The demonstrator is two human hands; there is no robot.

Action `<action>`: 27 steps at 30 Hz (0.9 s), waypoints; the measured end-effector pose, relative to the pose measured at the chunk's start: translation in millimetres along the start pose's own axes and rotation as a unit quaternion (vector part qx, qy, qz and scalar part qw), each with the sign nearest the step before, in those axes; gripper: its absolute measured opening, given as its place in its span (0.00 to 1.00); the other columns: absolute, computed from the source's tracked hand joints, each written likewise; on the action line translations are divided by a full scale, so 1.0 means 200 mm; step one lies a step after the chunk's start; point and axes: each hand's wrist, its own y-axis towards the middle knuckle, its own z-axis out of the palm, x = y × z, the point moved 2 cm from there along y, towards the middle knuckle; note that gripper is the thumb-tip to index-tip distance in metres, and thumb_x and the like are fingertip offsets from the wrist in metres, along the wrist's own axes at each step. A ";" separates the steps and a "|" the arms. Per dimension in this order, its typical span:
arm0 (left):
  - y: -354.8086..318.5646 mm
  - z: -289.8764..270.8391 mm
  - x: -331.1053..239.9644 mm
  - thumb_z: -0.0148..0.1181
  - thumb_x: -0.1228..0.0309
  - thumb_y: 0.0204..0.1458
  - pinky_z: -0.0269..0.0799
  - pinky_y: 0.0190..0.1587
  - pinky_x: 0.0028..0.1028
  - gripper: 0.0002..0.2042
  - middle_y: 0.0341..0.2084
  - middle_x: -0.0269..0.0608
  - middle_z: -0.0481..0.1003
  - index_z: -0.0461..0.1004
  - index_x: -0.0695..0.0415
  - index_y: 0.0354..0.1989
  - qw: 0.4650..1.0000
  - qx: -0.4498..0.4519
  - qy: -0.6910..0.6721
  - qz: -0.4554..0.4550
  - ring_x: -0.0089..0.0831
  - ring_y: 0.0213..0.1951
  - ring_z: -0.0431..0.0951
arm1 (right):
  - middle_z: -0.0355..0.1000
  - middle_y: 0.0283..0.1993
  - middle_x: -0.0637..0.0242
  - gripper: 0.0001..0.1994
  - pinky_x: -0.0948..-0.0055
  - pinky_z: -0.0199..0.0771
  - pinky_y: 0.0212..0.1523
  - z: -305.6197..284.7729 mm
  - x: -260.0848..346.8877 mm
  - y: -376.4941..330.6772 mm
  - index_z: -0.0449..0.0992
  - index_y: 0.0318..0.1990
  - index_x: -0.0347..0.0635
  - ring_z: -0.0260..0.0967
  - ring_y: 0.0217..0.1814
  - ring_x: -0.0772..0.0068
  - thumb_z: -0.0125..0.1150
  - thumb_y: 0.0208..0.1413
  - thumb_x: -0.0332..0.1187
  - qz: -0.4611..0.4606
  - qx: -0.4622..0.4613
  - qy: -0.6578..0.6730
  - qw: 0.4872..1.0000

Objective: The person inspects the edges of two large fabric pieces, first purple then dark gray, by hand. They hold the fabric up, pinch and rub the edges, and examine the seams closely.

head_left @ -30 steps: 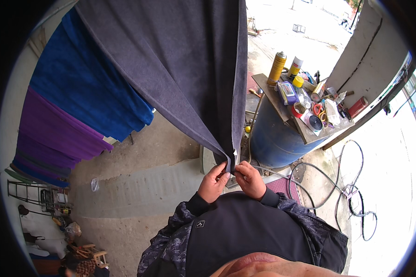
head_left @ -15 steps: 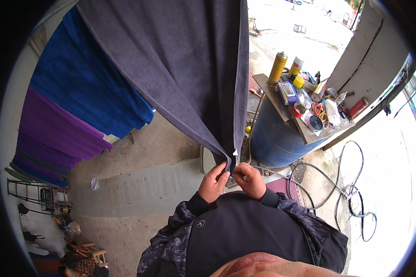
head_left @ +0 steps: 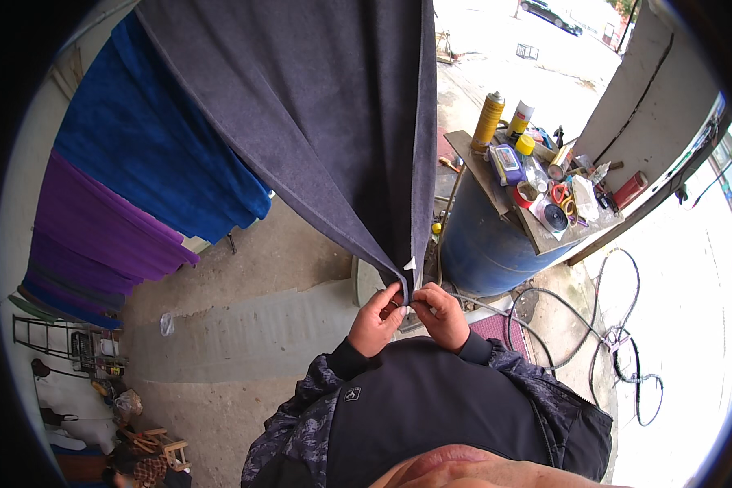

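Observation:
A large dark grey cloth [head_left: 317,122] hangs down in front of me, its lower end gathered to a narrow point near my chest. My left hand [head_left: 376,320] pinches one edge of it between thumb and fingers. Close beside it, my right hand [head_left: 441,319] is closed on the other edge, with the fingertips of both hands almost meeting. Just above them, a small white tag [head_left: 410,263] sticks out from the cloth's edge.
Blue cloth [head_left: 163,138] and purple cloth [head_left: 106,220] hang at left. To the right, a blue barrel [head_left: 480,244] bears a board [head_left: 473,154] with spray cans, scissors and tape. A black hose [head_left: 569,309] coils on the ground. Wooden stool [head_left: 171,447] stands lower left.
My fingers have shifted slightly on the cloth's edges, and the white tag has turned and risen a little. A dark car has come into view in the far background.

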 end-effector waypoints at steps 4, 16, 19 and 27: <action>0.00 0.00 -0.01 0.64 0.77 0.69 0.78 0.51 0.25 0.25 0.47 0.36 0.80 0.68 0.65 0.74 1.000 0.003 -0.005 -0.014 0.21 0.45 0.80 | 0.77 0.40 0.59 0.08 0.66 0.77 0.43 0.00 0.00 0.00 0.80 0.45 0.36 0.78 0.41 0.58 0.68 0.61 0.18 0.001 0.002 0.002 1.000; 0.00 -0.01 0.00 0.68 0.72 0.69 0.78 0.48 0.23 0.18 0.41 0.32 0.81 0.75 0.65 0.62 0.996 -0.003 -0.043 -0.075 0.18 0.42 0.79 | 0.78 0.36 0.64 0.05 0.70 0.74 0.39 0.00 -0.03 -0.02 0.80 0.43 0.37 0.74 0.36 0.72 0.72 0.65 0.25 0.078 0.019 0.021 0.997; 0.01 -0.01 0.00 0.68 0.71 0.69 0.76 0.46 0.22 0.12 0.38 0.30 0.80 0.76 0.63 0.55 0.995 -0.002 -0.056 -0.080 0.17 0.41 0.78 | 0.77 0.34 0.63 0.06 0.70 0.74 0.37 0.00 -0.02 -0.01 0.80 0.42 0.36 0.73 0.34 0.72 0.73 0.65 0.27 0.088 0.022 0.014 0.996; 0.01 0.00 0.02 0.68 0.68 0.70 0.74 0.42 0.21 0.10 0.35 0.28 0.78 0.75 0.61 0.46 0.992 0.012 -0.087 -0.095 0.15 0.37 0.76 | 0.77 0.32 0.63 0.09 0.70 0.74 0.36 -0.01 -0.03 -0.01 0.79 0.40 0.36 0.72 0.33 0.74 0.72 0.68 0.31 0.094 0.039 0.022 0.995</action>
